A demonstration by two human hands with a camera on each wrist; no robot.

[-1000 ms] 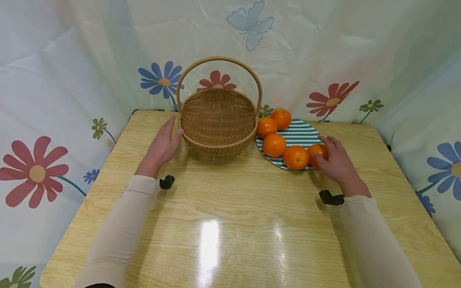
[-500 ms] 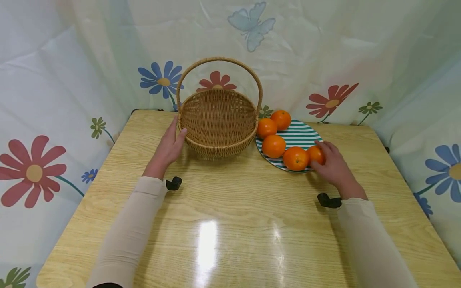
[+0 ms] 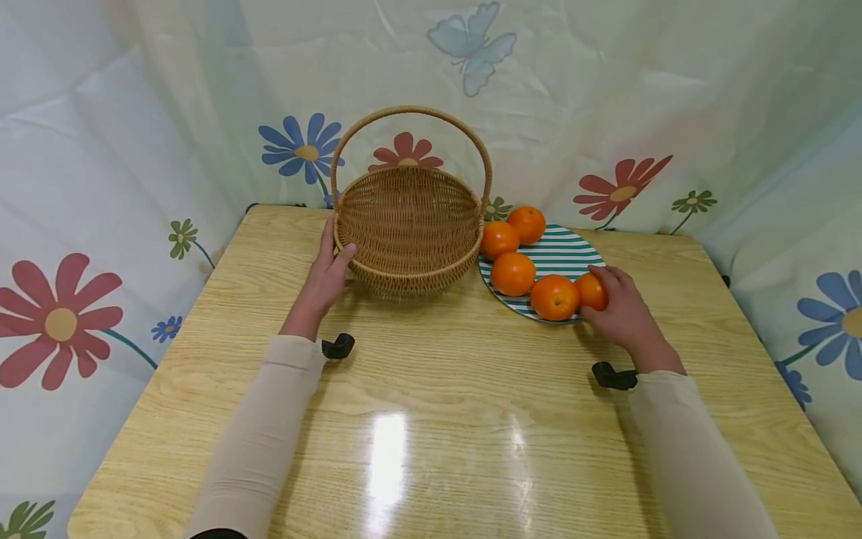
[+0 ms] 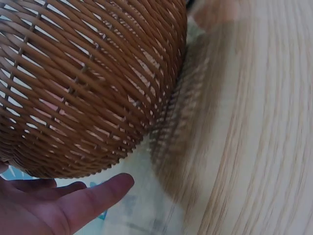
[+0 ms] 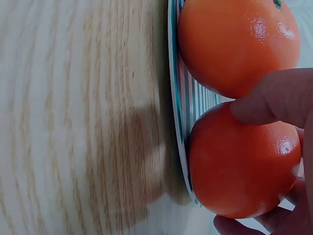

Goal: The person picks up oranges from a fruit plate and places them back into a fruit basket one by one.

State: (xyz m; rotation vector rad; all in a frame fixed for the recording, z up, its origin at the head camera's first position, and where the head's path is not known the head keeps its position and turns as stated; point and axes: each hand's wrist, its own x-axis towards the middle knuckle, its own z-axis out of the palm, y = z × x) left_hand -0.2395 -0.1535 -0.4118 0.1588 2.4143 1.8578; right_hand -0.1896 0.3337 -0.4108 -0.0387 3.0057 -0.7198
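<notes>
Moved rightward, your left hand (image 3: 326,275), fingers unclenched beside a round brown wicker basket (image 3: 407,217), your right hand (image 3: 626,313) grasping a glossy round orange fruit (image 3: 592,290) at the near-right edge of a green-and-white striped plate (image 3: 564,251).

long, plain beige sleeves (image 3: 694,449), faintly creased on the left; a small black fitting (image 3: 339,346) at each wrist.

Booth-like setting, flower-print curtains (image 3: 559,112)
</notes>
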